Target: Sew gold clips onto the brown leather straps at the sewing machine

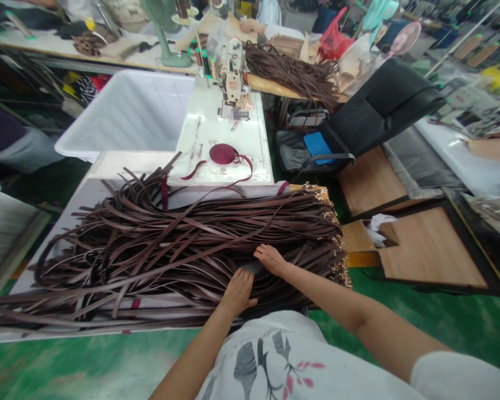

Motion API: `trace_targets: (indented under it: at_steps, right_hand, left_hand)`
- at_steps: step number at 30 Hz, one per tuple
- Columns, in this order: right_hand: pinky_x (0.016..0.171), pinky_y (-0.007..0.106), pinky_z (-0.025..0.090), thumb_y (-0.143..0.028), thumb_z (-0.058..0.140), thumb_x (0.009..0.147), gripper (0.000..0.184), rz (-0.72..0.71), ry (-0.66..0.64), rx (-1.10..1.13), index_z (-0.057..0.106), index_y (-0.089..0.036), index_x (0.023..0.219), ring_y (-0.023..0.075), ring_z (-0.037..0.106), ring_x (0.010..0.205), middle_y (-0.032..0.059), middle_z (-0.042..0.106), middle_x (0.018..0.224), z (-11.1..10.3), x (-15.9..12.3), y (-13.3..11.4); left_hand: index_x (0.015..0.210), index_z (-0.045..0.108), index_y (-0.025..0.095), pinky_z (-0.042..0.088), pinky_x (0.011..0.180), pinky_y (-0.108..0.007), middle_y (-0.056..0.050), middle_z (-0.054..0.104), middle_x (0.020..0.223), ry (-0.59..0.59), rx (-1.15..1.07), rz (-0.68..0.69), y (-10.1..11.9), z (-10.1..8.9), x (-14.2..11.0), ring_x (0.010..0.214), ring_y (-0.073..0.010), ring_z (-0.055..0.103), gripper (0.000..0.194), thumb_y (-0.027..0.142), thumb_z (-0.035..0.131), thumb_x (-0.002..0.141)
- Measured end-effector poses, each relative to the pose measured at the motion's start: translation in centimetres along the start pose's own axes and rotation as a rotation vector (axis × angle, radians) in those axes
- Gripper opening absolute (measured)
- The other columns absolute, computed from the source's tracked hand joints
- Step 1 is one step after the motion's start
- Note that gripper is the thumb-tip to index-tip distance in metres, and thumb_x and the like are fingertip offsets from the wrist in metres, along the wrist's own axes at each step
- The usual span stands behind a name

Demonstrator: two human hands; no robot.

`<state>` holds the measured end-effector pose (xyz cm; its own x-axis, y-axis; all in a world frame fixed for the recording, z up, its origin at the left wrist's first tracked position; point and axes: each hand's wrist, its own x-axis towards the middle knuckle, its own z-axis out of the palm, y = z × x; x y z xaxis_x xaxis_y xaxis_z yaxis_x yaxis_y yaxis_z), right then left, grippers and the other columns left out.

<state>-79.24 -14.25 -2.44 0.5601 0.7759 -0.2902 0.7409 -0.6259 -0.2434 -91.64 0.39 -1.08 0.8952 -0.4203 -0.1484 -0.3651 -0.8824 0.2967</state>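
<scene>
A wide pile of long brown leather straps [183, 230] covers the table in front of me. At the pile's right end, gold-coloured metal hooks [335, 239] are bunched together. My left hand [238, 291] rests on the straps near the front edge, thumb apart and fingers reaching forward. Just to its right and farther in, my right hand [271, 260] lies over the straps, its fingers extended toward the left. Neither hand visibly grips a strap, though the fingertips are partly lost among them. A dark grey patch shows between the hands.
Beyond the pile stands a sewing machine [232, 72] on a white table [229, 130], with a dark red roll of tape [223, 154]. A white bin [125, 116] is at left, a black chair [379, 116] at right. More brown straps [291, 64] lie behind.
</scene>
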Motion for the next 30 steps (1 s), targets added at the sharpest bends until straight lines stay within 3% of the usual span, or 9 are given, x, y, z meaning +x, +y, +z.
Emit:
trace_targets:
  at_steps: [5,9,16,25,30]
  right_hand:
    - [0.081,0.039,0.049,-0.027,0.053,0.091,0.021,0.079,-0.021,0.004,0.057,-0.013,0.107,0.0187,0.058,0.093,0.0062,0.059,0.103,0.0,0.1,0.0]
    - [0.083,0.039,0.048,-0.027,0.053,0.091,0.021,0.074,-0.021,0.038,0.057,-0.014,0.107,0.0193,0.057,0.097,0.0067,0.058,0.109,-0.1,-0.2,0.1]
    - [0.082,0.039,0.048,-0.026,0.051,0.092,0.023,0.165,0.017,0.034,0.055,-0.015,0.111,0.0194,0.056,0.096,0.0072,0.057,0.108,0.0,-0.6,-0.4]
    - [0.082,0.039,0.048,-0.029,0.052,0.092,0.022,0.069,0.005,0.104,0.057,-0.014,0.108,0.0185,0.057,0.093,0.0057,0.059,0.102,-0.4,-0.9,1.2]
    - [0.084,0.038,0.047,-0.025,0.051,0.092,0.018,-0.003,0.006,0.13,0.057,-0.013,0.104,0.0189,0.056,0.097,0.0055,0.059,0.101,-0.8,-1.9,1.3]
  left_hand:
    - [0.112,0.051,0.014,0.033,0.097,-0.048,-0.009,0.056,0.105,0.002,0.005,0.001,0.0,-0.3,0.0,0.104,-0.0247,0.051,0.059,0.06,0.055,0.076]
    - [0.113,0.051,0.014,0.033,0.098,-0.048,-0.009,0.056,0.107,0.0,-0.003,0.001,-0.1,-0.2,-0.1,0.106,-0.0251,0.05,0.059,0.06,0.055,0.077]
    - [0.12,0.047,0.013,0.031,0.101,-0.049,-0.014,0.048,0.126,0.004,-0.02,-0.012,-0.3,0.5,-0.3,0.118,-0.0287,0.043,0.067,0.061,0.057,0.075]
    - [0.12,0.048,0.009,0.03,0.104,-0.045,-0.019,0.044,0.132,0.017,-0.009,-0.029,-0.2,0.4,-0.4,0.121,-0.0299,0.042,0.075,0.058,0.066,0.067]
    - [0.12,0.047,0.01,0.023,0.11,-0.045,-0.019,0.032,0.143,0.046,-0.002,-0.024,-0.3,-0.1,-0.5,0.131,-0.0331,0.029,0.078,0.054,0.073,0.061]
